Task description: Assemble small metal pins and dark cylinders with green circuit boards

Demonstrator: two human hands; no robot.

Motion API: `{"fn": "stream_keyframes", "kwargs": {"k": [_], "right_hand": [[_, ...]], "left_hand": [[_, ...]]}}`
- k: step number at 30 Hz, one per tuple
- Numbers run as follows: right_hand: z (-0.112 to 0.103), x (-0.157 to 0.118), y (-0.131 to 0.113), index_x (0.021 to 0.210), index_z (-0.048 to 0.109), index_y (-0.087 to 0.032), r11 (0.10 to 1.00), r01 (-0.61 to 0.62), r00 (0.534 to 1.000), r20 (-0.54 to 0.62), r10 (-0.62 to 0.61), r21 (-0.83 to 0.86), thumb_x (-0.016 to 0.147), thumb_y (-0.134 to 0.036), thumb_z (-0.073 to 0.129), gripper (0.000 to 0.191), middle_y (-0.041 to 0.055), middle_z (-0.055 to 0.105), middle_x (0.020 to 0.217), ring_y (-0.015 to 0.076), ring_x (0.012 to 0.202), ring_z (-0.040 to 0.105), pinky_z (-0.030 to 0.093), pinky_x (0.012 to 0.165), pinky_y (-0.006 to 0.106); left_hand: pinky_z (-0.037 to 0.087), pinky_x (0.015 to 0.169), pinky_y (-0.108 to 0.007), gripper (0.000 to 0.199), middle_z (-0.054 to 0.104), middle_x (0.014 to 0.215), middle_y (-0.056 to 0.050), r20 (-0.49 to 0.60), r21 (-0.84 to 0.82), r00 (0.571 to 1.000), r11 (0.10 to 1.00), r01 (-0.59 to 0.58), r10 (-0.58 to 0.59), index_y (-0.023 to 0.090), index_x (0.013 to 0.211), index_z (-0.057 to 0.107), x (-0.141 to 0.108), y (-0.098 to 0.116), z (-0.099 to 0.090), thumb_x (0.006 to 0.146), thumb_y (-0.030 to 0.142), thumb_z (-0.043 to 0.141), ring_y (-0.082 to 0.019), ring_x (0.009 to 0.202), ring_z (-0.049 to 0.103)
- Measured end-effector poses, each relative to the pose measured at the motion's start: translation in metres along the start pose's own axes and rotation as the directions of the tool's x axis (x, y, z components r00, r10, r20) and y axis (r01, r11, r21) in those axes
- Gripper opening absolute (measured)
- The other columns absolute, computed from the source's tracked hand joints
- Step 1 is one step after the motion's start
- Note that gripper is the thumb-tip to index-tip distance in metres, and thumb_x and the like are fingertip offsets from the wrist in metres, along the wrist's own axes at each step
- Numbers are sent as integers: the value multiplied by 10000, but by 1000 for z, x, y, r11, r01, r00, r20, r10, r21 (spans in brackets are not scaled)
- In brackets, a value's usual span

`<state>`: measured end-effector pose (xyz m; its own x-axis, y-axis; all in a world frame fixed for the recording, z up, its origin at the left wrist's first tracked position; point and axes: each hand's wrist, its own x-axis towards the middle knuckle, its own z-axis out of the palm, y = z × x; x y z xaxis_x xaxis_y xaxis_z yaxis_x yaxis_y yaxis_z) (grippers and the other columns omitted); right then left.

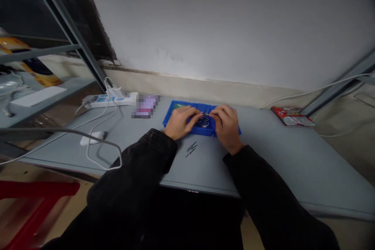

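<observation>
A blue divided tray [202, 131] sits on the grey table, with small metal pins that look like rivets [205, 122] lying in its middle compartment. Over that compartment my left hand [183, 121] is closed in a pinch, thumb against fingers. Facing it, my right hand [227, 125] also pinches, its fingertips close to the left ones. A thin metal rivet [206, 114] seems to span the two pinches; fingers partly hide it. Several loose rivets [191, 149] lie on the table in front of the tray. Greenish contents [177, 106] show in the left compartment.
A white power strip [111, 100] with plugs and cables lies at the back left, beside a blurred purple item [146, 106]. A white charger [93, 138] and looping cable [119, 152] are nearer. A red packet [293, 116] lies far right; a red stool [38, 203] stands lower left.
</observation>
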<state>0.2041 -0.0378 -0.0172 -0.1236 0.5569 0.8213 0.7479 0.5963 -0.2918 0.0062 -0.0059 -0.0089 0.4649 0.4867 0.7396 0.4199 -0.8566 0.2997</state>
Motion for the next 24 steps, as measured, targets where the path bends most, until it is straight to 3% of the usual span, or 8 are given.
{"fn": "stream_keyframes", "kwargs": {"k": [12, 19, 24], "right_hand": [[5, 0, 10, 892, 653, -246, 999, 6, 997, -72, -9, -41, 971, -287, 561, 128, 26, 652, 924, 212, 912, 597, 372, 857, 401], [4, 1, 11, 982, 687, -213, 977, -105, 991, -104, 86, -188, 969, -329, 570, 165, 47, 675, 993, 224, 981, 570, 344, 902, 400], [5, -1, 2, 1043, 689, -211, 987, -14, 999, -47, 6, -162, 978, -314, 565, 174, 55, 689, 1001, 216, 963, 585, 384, 889, 388]], "left_hand": [[487, 787, -308, 184, 682, 864, -40, -30, 21, 999, 999, 31, -31, 163, 939, 677, 2, -2, -4, 977, 308, 571, -151, 801, 606], [489, 741, -291, 186, 670, 831, -40, -86, 6, 993, 996, 84, -83, 157, 931, 677, 1, -2, -4, 970, 310, 579, -146, 756, 593], [486, 748, -295, 160, 666, 824, -34, -81, -14, 995, 998, 65, -66, 159, 928, 670, -1, -1, -1, 969, 285, 581, -144, 755, 589]]}}
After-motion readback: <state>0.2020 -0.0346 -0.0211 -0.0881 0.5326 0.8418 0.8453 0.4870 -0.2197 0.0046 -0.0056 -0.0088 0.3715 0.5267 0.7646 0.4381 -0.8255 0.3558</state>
